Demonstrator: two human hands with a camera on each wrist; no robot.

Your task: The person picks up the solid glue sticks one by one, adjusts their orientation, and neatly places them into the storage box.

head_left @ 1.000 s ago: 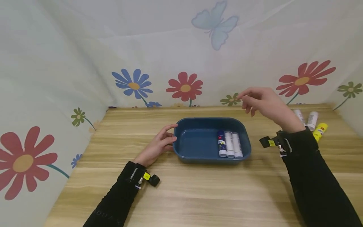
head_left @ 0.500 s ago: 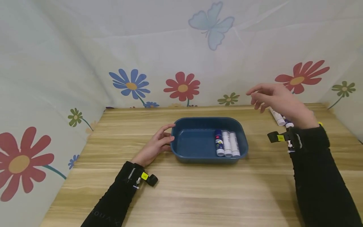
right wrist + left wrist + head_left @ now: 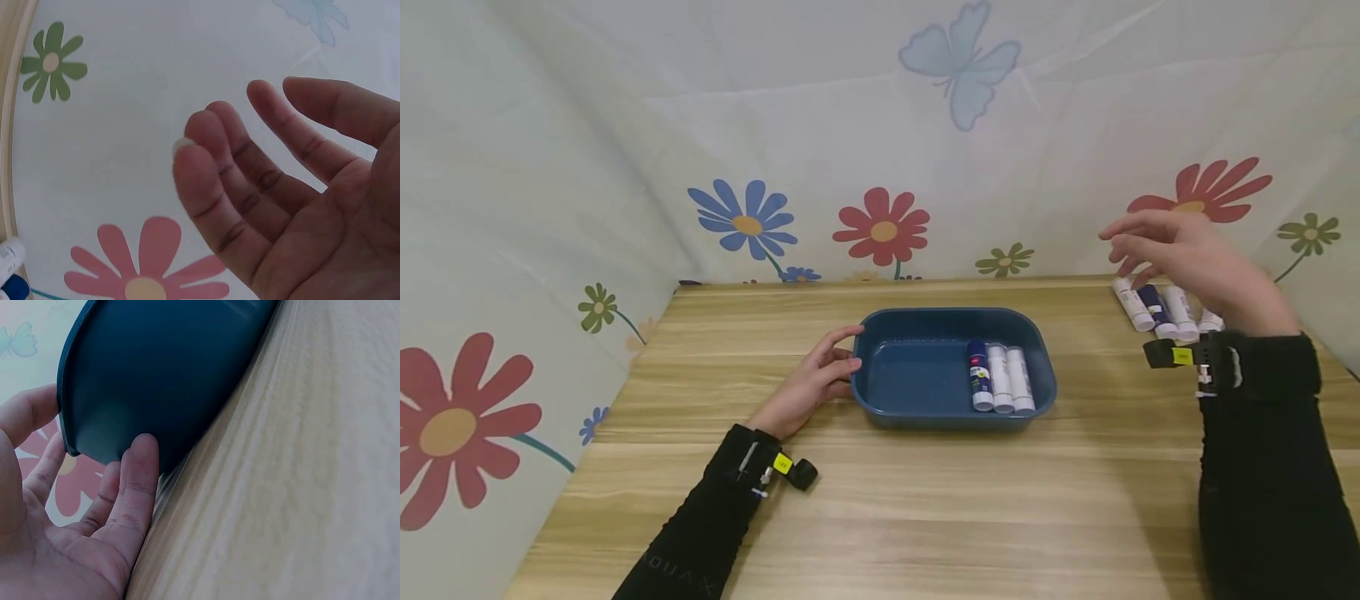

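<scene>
A dark blue plastic bin (image 3: 917, 417) sits on the table. Inside, at its right end, lie a blue glue stick (image 3: 979, 377) and two white glue sticks (image 3: 1000, 379) (image 3: 1020, 381), side by side. My left hand (image 3: 808, 385) touches the bin's left end; in the left wrist view its fingertips (image 3: 144, 450) rest against the outer wall and rim. My right hand (image 3: 1195, 258) is raised at the back right with loosely bent fingers and nothing in them. Just beneath it lie several more glue sticks (image 3: 1132, 305), one of them blue (image 3: 1156, 312), partly hidden by the hand and wrist.
The wooden table (image 3: 955, 517) ends at a white cloth backdrop (image 3: 820, 92) printed with flowers and a butterfly, which also hangs along the left and right sides. In the right wrist view, two glue sticks (image 3: 9, 257) show at the lower left edge.
My right hand has moved right, away from the bin, to above the glue sticks on the table. The left hand and the bin have stayed in place.
</scene>
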